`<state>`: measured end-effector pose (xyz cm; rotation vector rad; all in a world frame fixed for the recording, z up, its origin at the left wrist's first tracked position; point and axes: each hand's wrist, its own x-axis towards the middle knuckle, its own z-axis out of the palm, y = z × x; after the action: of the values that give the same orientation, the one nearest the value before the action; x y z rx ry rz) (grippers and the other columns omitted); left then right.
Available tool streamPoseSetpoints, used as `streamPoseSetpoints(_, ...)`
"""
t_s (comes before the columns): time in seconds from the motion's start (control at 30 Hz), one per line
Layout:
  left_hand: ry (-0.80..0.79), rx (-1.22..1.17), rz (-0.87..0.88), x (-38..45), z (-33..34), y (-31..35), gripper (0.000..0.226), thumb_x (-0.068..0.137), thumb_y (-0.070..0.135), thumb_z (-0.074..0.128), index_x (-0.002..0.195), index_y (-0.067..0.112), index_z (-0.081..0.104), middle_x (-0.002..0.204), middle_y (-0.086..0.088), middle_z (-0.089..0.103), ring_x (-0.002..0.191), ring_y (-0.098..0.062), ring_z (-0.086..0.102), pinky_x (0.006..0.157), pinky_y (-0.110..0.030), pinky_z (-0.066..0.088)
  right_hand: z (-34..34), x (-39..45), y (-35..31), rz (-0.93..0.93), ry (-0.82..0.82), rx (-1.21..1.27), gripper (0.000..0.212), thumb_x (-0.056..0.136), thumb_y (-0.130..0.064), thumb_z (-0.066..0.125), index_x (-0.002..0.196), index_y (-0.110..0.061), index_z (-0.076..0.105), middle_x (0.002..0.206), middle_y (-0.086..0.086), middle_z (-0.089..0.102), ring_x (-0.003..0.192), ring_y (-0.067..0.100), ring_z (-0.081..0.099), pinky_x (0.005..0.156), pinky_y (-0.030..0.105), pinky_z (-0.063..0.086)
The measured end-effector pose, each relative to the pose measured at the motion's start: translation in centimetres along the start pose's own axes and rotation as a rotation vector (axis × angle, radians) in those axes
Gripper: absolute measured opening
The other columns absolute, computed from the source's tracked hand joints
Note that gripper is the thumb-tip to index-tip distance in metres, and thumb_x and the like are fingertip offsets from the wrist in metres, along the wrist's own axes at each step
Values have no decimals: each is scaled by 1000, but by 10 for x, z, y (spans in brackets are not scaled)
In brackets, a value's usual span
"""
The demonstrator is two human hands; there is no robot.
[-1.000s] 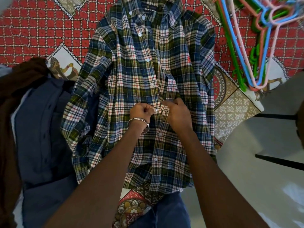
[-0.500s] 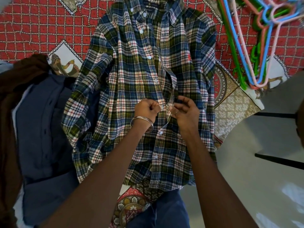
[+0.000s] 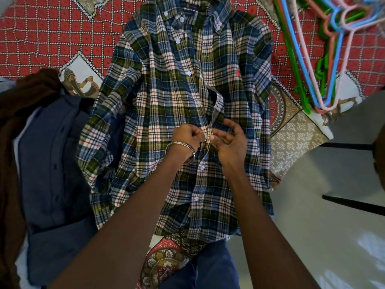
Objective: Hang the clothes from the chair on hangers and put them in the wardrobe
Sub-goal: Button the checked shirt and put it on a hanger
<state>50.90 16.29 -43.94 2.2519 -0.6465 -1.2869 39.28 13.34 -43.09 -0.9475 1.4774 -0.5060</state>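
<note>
A: Shirt [image 3: 187, 105] noted flat on the bed [image 3: 41, 34], collar away from the person, front up. Plaid, buttoned along most of the placket.

B: And the hands?

A: Left hand [image 3: 187, 135] is pinched on a white button at mid-placket, fingers curled tight round it. Right hand [image 3: 229, 140] has thumb and forefinger nipped on the opposite placket edge, the other fingers spread loose above the cloth.

B: What has changed since a second ago?

A: Both hands were then pressed close together over the placket. Since then they have been drawn slightly apart and the right-hand edge has been lifted, so a dark gap is now seen in the placket just above the hands. Whether a button is being done up or undone cannot be told for certain; the opened gap suggests this button is free of its hole at present.

B: Meaning for the task?

A: The shirt is judged not ready for hanging yet. No hanger has been put into it. Hangers [image 3: 325, 59] are seen in a loose pile at the bed's far right corner, well apart from the hands.

B: Anything else waiting?

A: A navy garment [image 3: 52, 159] lies just beside the shirt on the left, partly under its sleeve, and a brown garment [image 3: 12, 113] beyond that at the left edge. Neither chair nor wardrobe is identified in view.
</note>
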Motion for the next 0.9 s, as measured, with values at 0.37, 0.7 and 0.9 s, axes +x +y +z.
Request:
streamPoseSetpoints(0.37, 115, -4, -129, -5, 7, 3, 19, 88, 13, 65, 70, 8, 68, 83, -13, 70, 84, -30, 66, 79, -41, 57, -3, 7, -2, -26, -106, -58, 72, 78, 5, 73, 140, -13, 41, 94, 3, 73, 87, 11, 71, 79, 31, 59)
streamPoseSetpoints(0.7, 130, -161, -336, -5, -1, 18, 24, 85, 18, 69, 66, 8, 59, 71, -5, 58, 72, -23, 55, 78, -38, 55, 12, -3, -3, -199, -37, -337, 57, 76, -1, 78, 125, -11, 51, 83, 1, 67, 77, 7, 65, 74, 13, 53)
streamPoseSetpoints(0.9, 75, -30, -293, -4, -1, 17, 21, 92, 25, 62, 84, 7, 70, 85, -7, 65, 79, -24, 58, 78, -36, 54, 19, -15, -3, -156, 78, -374, 58, 84, -7, 72, 137, -3, 48, 93, 1, 72, 84, 5, 61, 84, -3, 36)
